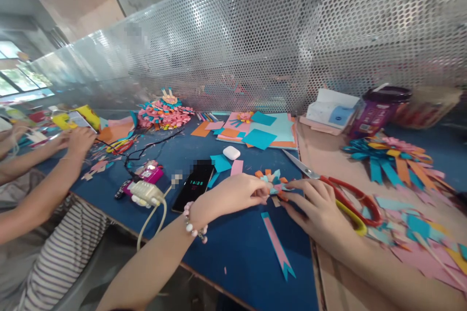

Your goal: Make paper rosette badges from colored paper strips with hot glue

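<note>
on the blue table (237, 252), before a perforated metal screen (248, 34), a small paper flower (276, 180) lay between the left hand (248, 192) and the right hand (315, 206). a purple tub (377, 114) stood beyond, its contents hidden. the left fingertips pinched the flower's near edge; the right fingers, loosely spread, touched its other side.
</note>
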A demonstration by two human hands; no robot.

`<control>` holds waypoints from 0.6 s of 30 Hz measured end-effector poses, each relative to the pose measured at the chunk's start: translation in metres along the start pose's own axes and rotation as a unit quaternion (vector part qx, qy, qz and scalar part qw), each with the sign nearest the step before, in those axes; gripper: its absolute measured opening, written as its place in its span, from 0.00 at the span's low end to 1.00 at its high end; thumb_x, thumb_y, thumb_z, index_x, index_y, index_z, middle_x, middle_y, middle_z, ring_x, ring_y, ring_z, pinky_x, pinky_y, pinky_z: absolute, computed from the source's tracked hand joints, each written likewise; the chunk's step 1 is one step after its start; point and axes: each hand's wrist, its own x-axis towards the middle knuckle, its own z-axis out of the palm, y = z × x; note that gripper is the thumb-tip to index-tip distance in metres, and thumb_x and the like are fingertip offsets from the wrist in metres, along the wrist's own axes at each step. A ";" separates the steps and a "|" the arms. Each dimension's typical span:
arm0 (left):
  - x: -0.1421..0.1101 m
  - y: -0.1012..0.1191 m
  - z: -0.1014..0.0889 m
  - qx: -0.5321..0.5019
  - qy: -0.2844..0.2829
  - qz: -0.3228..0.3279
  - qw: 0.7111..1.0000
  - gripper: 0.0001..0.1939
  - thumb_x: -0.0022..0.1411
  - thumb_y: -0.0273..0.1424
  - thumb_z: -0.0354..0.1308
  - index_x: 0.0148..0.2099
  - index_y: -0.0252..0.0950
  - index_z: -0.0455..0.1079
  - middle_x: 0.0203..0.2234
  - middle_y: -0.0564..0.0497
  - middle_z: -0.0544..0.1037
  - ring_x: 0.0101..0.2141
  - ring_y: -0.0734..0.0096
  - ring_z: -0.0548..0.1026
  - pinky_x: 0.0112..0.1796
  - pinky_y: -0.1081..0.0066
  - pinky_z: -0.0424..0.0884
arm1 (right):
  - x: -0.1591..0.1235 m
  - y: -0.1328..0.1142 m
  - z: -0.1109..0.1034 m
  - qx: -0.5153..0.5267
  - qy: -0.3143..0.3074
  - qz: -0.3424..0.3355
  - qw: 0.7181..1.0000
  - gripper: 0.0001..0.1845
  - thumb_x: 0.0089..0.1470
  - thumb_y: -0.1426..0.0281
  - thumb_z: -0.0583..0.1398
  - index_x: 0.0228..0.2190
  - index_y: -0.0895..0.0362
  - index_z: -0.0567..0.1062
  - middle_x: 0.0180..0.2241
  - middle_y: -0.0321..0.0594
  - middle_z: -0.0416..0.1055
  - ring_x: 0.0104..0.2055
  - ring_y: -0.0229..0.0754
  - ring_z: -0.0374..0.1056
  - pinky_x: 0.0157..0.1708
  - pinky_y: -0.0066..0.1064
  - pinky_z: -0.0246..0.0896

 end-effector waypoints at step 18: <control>0.004 -0.002 0.008 0.101 -0.020 0.025 0.994 0.02 0.61 0.28 0.58 0.36 0.36 0.72 0.36 0.53 0.78 0.37 0.69 0.76 0.37 0.74 0.68 | -0.001 -0.002 0.004 -0.024 -0.026 -0.023 0.999 0.06 0.59 0.70 0.58 0.36 0.54 0.76 0.42 0.44 0.73 0.45 0.50 0.63 0.46 0.47 0.54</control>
